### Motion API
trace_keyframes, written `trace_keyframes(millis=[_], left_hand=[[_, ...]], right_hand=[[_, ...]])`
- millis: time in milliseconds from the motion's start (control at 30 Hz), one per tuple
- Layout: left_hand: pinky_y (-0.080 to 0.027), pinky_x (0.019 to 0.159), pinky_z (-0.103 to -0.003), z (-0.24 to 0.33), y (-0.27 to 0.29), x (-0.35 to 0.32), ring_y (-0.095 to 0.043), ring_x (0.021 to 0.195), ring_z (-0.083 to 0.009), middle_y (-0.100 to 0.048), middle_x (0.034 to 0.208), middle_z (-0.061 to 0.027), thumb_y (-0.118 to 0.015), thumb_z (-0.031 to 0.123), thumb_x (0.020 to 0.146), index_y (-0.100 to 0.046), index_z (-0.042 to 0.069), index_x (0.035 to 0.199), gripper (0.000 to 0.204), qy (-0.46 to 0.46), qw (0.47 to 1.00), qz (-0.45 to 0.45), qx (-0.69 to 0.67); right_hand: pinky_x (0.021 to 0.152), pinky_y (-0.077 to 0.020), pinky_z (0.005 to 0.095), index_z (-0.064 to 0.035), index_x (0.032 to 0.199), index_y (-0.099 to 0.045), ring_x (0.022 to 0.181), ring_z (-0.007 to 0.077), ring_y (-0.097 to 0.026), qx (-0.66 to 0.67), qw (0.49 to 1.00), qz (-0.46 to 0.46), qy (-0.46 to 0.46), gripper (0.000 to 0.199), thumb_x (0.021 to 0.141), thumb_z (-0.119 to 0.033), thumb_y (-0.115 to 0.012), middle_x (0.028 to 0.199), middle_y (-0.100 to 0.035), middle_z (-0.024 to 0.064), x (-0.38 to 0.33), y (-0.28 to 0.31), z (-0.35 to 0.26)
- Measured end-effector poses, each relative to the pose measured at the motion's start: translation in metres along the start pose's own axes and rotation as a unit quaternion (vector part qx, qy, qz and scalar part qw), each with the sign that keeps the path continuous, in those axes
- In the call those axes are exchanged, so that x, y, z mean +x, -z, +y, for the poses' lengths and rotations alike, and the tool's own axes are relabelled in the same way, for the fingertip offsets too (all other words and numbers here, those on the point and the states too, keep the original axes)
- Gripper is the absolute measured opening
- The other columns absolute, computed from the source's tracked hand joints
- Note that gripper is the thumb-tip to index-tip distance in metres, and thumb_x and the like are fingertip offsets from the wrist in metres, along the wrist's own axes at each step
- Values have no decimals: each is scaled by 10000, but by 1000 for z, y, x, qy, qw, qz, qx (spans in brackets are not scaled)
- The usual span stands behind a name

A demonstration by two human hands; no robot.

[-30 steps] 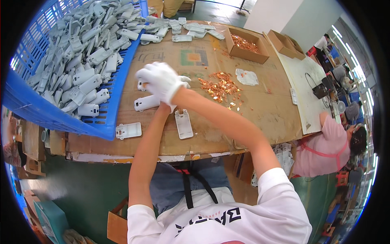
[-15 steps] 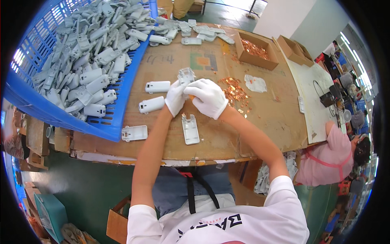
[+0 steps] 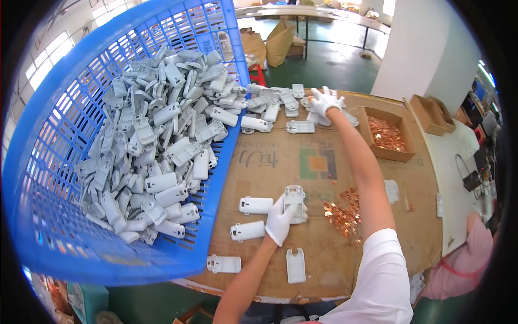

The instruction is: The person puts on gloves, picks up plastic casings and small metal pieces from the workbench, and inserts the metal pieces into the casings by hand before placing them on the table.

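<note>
My left hand [image 3: 279, 222], in a white glove, is closed around a pale grey plastic casing [image 3: 294, 195], its hollow side facing up. At the far edge of the cardboard-covered table, my gloved right hand [image 3: 326, 101] reaches out with fingers spread over a cluster of similar casings [image 3: 291, 102]; nothing shows in its grip. A small orange patch shows by its thumb side, too small to name. Two casings [image 3: 256, 205] [image 3: 247, 231] lie left of my left hand. Nearer me are another casing [image 3: 224, 264] and an open-faced one [image 3: 295, 265].
A big blue plastic crate [image 3: 226, 162] heaped with casings fills the left side. Loose copper-coloured metal pieces [image 3: 343, 210] lie under my right forearm. More fill a cardboard box [image 3: 392, 154] at far right. A person in pink [image 3: 458, 259] sits at the right.
My right hand has left the casing beside my left hand and stretched to the far cluster, its fingers now spread. My left hand still holds the casing. The view has tilted toward the far side.
</note>
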State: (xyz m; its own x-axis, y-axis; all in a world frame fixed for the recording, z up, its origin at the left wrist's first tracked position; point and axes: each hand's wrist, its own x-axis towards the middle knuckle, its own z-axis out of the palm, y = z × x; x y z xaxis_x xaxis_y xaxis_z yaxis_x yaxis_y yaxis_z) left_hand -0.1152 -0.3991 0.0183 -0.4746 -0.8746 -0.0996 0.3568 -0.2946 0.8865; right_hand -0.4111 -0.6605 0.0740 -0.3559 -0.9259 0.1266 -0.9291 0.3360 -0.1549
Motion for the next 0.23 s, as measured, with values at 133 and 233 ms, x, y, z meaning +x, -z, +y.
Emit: trace_keyframes(millis=[133, 233], left_hand=[[-562, 667, -271, 17, -3, -3, -662, 776, -128, -672, 909, -97, -521, 65, 956, -549, -27, 1195, 258, 18, 1000, 10, 18], [-567, 684, -275, 18, -2, 7, -662, 763, -126, -680, 910, -98, -544, 90, 952, -557, -13, 1200, 269, 31, 995, -59, 72]], right_hand=[[1014, -357, 530, -287, 1310, -519, 1254, 323, -466, -55, 975, -82, 198, 485, 926, -557, -400, 1347, -523, 119, 9, 4, -15], [1027, -364, 507, -300, 1318, -525, 1254, 392, -455, 19, 971, -149, 183, 637, 832, -701, -433, 1320, -515, 206, -14, 3, -18]])
